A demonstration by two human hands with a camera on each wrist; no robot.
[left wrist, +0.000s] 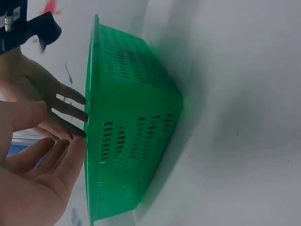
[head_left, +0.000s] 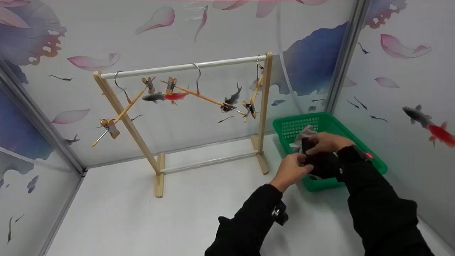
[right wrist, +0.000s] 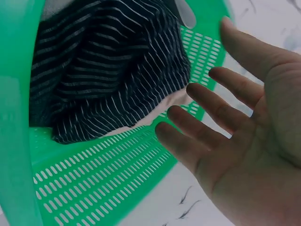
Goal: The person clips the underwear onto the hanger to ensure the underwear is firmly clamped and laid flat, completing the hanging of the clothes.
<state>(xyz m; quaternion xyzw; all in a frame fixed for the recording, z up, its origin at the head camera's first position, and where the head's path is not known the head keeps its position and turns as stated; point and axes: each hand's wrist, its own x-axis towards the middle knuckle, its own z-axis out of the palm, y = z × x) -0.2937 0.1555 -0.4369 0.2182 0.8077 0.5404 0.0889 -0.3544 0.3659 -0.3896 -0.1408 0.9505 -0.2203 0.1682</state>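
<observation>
Head view: dark cloth (head_left: 324,165) lies in basket (head_left: 321,185), 6 o'clock from R hand (head_left: 325,143), the nearer; L wrist: L hand (left wrist: 40,186) loosely bent, w/o visible cloth; R wrist: R hand spread, released, cloth approx. 10 o'clock, long axis unclear.

Diffuse light; faint glare high on back wall (head_left: 217,42); soft shadows across tabletop (head_left: 192,209).

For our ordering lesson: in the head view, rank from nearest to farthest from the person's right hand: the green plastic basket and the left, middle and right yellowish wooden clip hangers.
1. Green plastic basket, under the right hand.
2. Right wooden clip hanger, up and leftward.
3. Middle hanger, farther left.
4. Left hanger, leftmost.
</observation>
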